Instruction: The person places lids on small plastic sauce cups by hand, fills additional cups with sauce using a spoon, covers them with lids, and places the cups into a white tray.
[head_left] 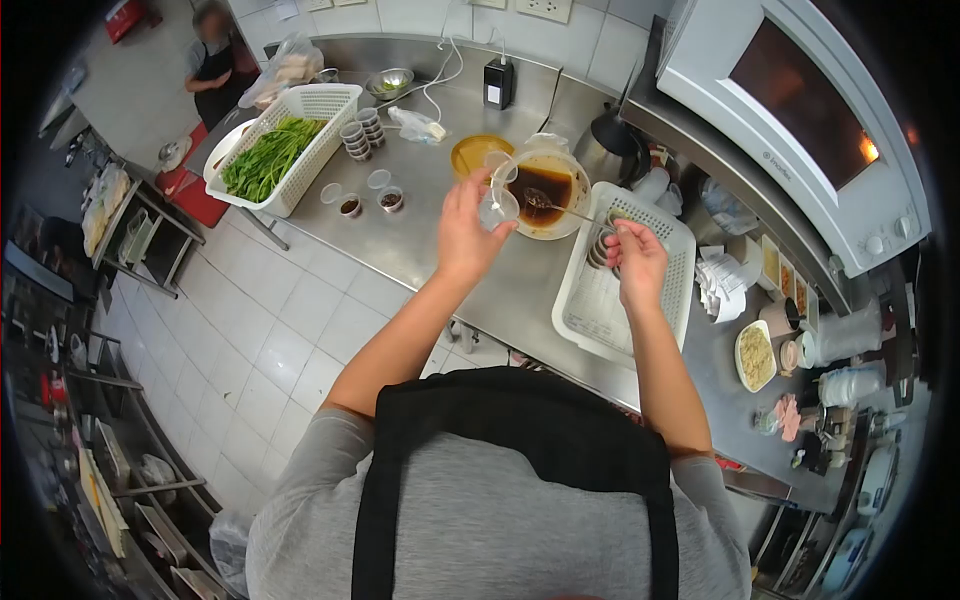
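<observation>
Read as a clock face from the middle of the view. At twelve o'clock, grasps a small clear cup (497,209) between thumb and fingers of the left hand (466,224), with a clear round piece (501,167) just above it. At half past two, pinches the handle of a metal spoon (540,199) in the right hand (640,260), pointing it toward half past nine. Reaches with the spoon's far end, laden with dark bits, inside a mixing bowl (551,233) of dark brown liquid (530,180), at one o'clock on the tabletop (390,250); cannot tell whether dipped or just above. Next to the mixing bowl, toward twelve, shows a yellow bowl (470,157).

Near three o'clock, shows a white basket (566,300) containing small filled cups (600,250) close to the right hand. Around half past ten, shows two open cups (391,201) with dark contents, near round clear lids (378,179). Toward eleven, shows stacked cups (354,142); at ten, a white crate (318,160) heaped with leafy greens (270,160). At two, shows a white microwave (800,130) with an orange glow in its window. At six, wears a black apron (520,395) over a grey shirt (540,530).
</observation>
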